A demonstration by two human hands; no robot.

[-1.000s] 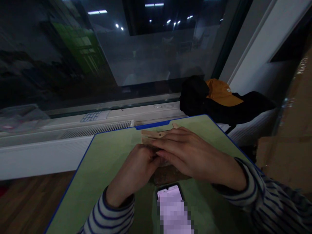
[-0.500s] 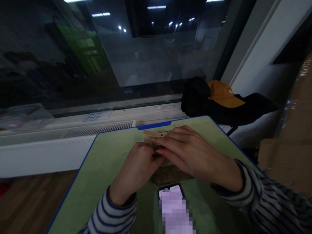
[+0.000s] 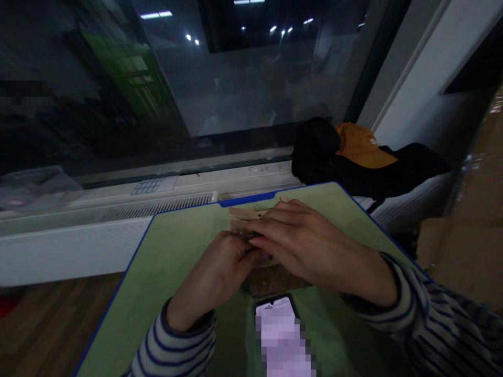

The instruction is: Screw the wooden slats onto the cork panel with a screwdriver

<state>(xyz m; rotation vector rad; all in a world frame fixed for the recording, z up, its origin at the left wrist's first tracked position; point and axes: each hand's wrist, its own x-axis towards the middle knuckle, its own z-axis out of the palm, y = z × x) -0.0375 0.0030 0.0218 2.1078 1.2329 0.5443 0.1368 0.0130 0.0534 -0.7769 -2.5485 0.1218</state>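
Note:
Both my hands meet over the middle of a green mat with a blue edge [image 3: 173,251]. My left hand [image 3: 214,277] is curled into a loose fist, its fingertips pinching something small that I cannot make out. My right hand [image 3: 310,248] lies over a pale wooden piece [image 3: 245,213], fingers stretched out and pressed on it. A dark brown slab [image 3: 271,280] shows just under my right hand. Striped sleeves cover both my wrists.
A lit phone [image 3: 281,335] lies on the mat near my body. Beyond the mat run a white radiator sill [image 3: 118,209] and a dark window. A black bag with an orange cap [image 3: 359,146] rests on the sill at the right. Wooden floor lies at the left.
My hands stay together over the wooden piece, with only slight finger shifts. The view has tilted a little.

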